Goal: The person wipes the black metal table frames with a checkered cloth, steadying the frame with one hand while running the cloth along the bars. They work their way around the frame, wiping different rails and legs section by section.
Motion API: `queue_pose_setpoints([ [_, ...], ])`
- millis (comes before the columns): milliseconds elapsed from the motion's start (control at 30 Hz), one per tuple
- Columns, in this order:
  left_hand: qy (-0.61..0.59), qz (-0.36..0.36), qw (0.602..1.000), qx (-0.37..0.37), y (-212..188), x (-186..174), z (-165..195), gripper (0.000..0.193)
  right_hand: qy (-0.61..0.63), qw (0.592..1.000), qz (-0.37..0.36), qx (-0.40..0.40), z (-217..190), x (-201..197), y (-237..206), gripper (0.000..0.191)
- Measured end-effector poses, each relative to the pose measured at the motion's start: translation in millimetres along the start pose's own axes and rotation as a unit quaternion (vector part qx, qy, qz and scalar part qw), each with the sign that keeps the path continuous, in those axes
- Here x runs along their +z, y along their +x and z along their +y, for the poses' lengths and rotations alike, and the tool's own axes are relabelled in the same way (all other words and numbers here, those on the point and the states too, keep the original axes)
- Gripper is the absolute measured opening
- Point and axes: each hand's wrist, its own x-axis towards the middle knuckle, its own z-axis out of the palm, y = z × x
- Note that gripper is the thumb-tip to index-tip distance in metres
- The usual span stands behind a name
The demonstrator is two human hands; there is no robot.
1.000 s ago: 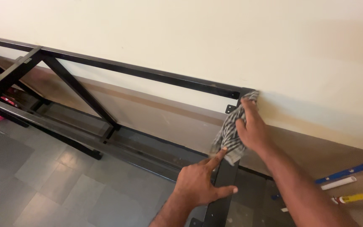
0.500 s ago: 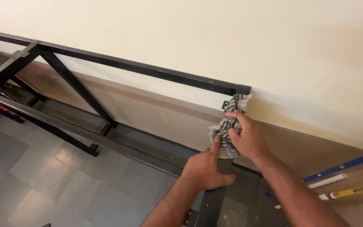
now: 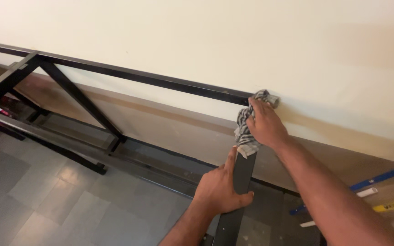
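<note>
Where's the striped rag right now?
In the head view, right of centre, the striped rag is bunched under the right hand at the black frame's corner against the wall.

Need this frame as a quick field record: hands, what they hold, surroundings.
left hand: grips the near black bar of the frame, thumb across its face
right hand: presses a grey striped rag onto the frame's corner
frame: black metal frame, long top rail runs along the wall, diagonal braces at the left
wall: cream above, brown band below
floor: grey tiles
right edge: blue, white and yellow long items leaning low on the wall
</note>
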Motion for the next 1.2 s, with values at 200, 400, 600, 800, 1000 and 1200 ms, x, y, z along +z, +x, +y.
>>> queue_pose_setpoints([
  [200,-0.02,0.026,0.999,0.017,-2.2,1.8,-10.0,0.129,0.136,0.982,-0.02,0.131,-59.0,-31.6,-42.5,0.063],
  [400,-0.007,0.014,0.999,0.032,-1.4,4.4,-10.1,0.13,0.113,0.991,0.035,0.064,-44.5,-8.0,-54.8,0.078],
  [600,0.006,-0.019,1.0,0.001,-1.3,2.8,-7.1,0.129,-0.006,0.986,-0.017,0.168,1.1,4.5,-6.0,0.079],
  [800,0.001,0.023,1.0,0.01,-1.2,7.8,-7.2,0.125,-0.033,0.924,-0.094,0.37,-11.8,-8.8,1.7,0.07],
  [1000,0.011,0.035,0.999,0.01,0.3,13.4,-6.7,0.086,-0.081,0.922,-0.173,0.335,-63.4,-22.9,-51.3,0.068],
  [1200,-0.01,0.03,0.999,0.001,-0.1,12.1,-3.6,0.089,-0.044,0.931,-0.138,0.336,-80.0,-17.2,-78.7,0.062],
])
